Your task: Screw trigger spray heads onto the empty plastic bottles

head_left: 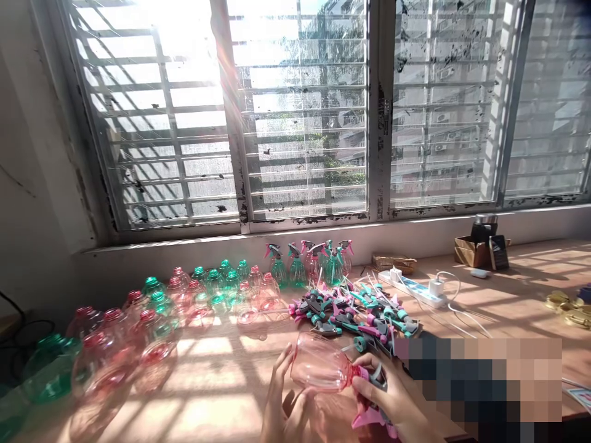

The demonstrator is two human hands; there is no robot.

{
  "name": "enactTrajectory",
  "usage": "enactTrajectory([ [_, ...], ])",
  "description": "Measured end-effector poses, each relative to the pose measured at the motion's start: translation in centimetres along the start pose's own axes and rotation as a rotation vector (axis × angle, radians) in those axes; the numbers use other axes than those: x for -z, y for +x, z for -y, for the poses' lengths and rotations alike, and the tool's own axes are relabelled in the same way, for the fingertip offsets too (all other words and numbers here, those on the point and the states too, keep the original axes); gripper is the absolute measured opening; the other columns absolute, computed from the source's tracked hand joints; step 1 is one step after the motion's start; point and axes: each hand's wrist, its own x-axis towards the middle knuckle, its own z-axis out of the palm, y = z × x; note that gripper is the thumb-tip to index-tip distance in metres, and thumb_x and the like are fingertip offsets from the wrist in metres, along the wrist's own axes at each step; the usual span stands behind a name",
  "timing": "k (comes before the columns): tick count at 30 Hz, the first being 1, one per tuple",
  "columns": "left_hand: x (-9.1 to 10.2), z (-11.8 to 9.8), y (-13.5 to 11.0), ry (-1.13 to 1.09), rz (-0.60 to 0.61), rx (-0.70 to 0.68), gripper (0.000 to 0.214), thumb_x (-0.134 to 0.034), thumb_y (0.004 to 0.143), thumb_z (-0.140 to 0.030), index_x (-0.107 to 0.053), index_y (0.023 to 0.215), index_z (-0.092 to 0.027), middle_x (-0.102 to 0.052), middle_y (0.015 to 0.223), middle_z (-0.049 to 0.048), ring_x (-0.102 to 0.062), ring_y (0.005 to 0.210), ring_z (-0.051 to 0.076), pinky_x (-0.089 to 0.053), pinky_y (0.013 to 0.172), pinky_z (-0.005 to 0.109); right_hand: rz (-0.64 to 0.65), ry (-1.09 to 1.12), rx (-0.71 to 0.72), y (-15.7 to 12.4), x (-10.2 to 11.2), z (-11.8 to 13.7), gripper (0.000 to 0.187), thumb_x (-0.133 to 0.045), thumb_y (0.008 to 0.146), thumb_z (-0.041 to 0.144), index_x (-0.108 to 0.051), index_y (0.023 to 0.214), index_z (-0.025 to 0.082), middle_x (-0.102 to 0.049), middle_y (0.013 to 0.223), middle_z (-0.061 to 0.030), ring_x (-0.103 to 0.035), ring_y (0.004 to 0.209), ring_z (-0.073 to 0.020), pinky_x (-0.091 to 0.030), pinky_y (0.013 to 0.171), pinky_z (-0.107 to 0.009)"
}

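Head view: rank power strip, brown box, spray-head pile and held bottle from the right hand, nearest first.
1. Held bottle, neck at the right hand.
2. Spray-head pile, just beyond.
3. Power strip, behind the pile's right side.
4. Brown box, farther right.

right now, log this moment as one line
left hand: open at base of pink bottle; right hand: grip on spray head at bottle neck; beyond: spray-head pile; left: headless bottles

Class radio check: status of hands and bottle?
Right hand gripping transparent pink plastic bottle at neck end. Left hand cupped by its base, contact unclear. Jumbled pink, teal and grey plastic spray heads close beyond.
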Motion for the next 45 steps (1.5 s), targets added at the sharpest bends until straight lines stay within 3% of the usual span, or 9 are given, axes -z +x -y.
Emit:
enactTrajectory([
  [3, -0.2, 0.4, -0.2, -0.011, 0.011, 0.011, 0.054, -0.062, 0.089, -0.057, -0.056, 0.137, -0.032, -0.046, 0.155, 0.0094, -0.052, 0.136, 0.033, -0.058, 0.094, 0.034, -0.013, 0.050, -0.031, 0.2, 0.2, -0.1, 0.051, -0.085, 0.073, 0.060, -0.058, 0.091, 0.021, -0.067, 0.063, 0.0021, -0.064, 0.052, -0.0165, -0.051, 0.054, -0.027],
  [12, 0.1, -0.4, 0.0, -0.091, -0.025, 0.031, 0.053, -0.071, 0.082, -0.060, -0.065, 0.121, -0.026, -0.061, 0.137, 0.0128, -0.050, 0.139, 0.034, -0.058, 0.096, 0.035, 0.014, -0.086, 0.083, -0.1, -0.1, -0.4, 0.050, -0.086, 0.069, 0.058, -0.061, 0.091, 0.021, -0.065, 0.063, 0.0029, -0.062, 0.054, -0.0166, -0.048, 0.056, -0.028],
  [17, 0.0, -0.2, 0.1, -0.048, -0.001, -0.007, 0.055, -0.069, 0.083, -0.061, -0.063, 0.126, -0.027, -0.051, 0.151, 0.0123, -0.050, 0.138, 0.034, -0.059, 0.092, 0.033, -0.018, 0.017, 0.005, 0.2, 0.2, -0.3, 0.051, -0.084, 0.073, 0.061, -0.058, 0.093, 0.021, -0.067, 0.061, 0.0027, -0.064, 0.051, -0.0170, -0.050, 0.053, -0.027],
  [23, -0.2, 0.6, 0.0, -0.090, 0.020, 0.067, 0.061, -0.068, 0.082, -0.063, -0.057, 0.129, -0.026, -0.058, 0.139, 0.0161, -0.057, 0.131, 0.034, -0.059, 0.093, 0.036, -0.052, 0.032, 0.008, 0.2, 0.2, -0.3, 0.053, -0.088, 0.069, 0.060, -0.059, 0.092, 0.021, -0.067, 0.061, 0.0027, -0.064, 0.051, -0.0172, -0.050, 0.053, -0.027],
  [28, -0.3, 0.3, 0.0, -0.141, -0.013, 0.112, 0.055, -0.072, 0.079, -0.063, -0.060, 0.116, -0.024, -0.062, 0.138, 0.0152, -0.054, 0.135, 0.033, -0.055, 0.102, 0.039, -0.011, -0.049, 0.063, -0.1, -0.2, -0.2, 0.052, -0.086, 0.070, 0.060, -0.061, 0.093, 0.021, -0.066, 0.062, 0.0029, -0.063, 0.053, -0.0163, -0.048, 0.055, -0.025],
  [32, -0.2, 0.6, 0.1, -0.107, 0.001, 0.096, 0.057, -0.069, 0.082, -0.061, -0.060, 0.126, -0.025, -0.058, 0.142, 0.0156, -0.053, 0.136, 0.036, -0.054, 0.105, 0.045, -0.031, 0.023, 0.000, 0.1, 0.0, -0.1, 0.052, -0.084, 0.072, 0.061, -0.058, 0.092, 0.022, -0.067, 0.062, 0.0023, -0.063, 0.050, -0.0173, -0.050, 0.052, -0.027],
  [36, -0.2, 0.9, -0.1, -0.063, 0.024, 0.036, 0.055, -0.065, 0.086, -0.058, -0.060, 0.130, -0.028, -0.051, 0.152, 0.0124, -0.044, 0.144, 0.035, -0.059, 0.097, 0.037, -0.038, 0.050, -0.006, 0.3, 0.2, -0.1, 0.051, -0.085, 0.072, 0.059, -0.058, 0.092, 0.021, -0.068, 0.064, 0.0013, -0.064, 0.051, -0.0175, -0.051, 0.053, -0.028],
  [41, -0.4, 0.9, -0.2, -0.170, 0.054, 0.137, 0.072, -0.076, 0.077, -0.052, -0.049, 0.140, -0.029, -0.049, 0.154, 0.0133, -0.059, 0.131, 0.033, -0.059, 0.096, 0.035, 0.013, -0.016, 0.037, 0.0, 0.0, -0.3, 0.050, -0.084, 0.074, 0.058, -0.059, 0.095, 0.020, -0.067, 0.063, 0.0020, -0.062, 0.052, -0.0164, -0.049, 0.056, -0.028],
  [45, -0.1, 1.0, -0.2, -0.107, 0.033, 0.154, 0.065, -0.072, 0.082, -0.052, -0.052, 0.138, -0.026, -0.055, 0.149, 0.0157, -0.053, 0.136, 0.036, -0.056, 0.101, 0.042, 0.026, -0.079, 0.074, -0.2, -0.2, -0.2, 0.049, -0.085, 0.073, 0.057, -0.061, 0.092, 0.019, -0.064, 0.065, 0.0025, -0.061, 0.054, -0.0151, -0.047, 0.056, -0.026],
])
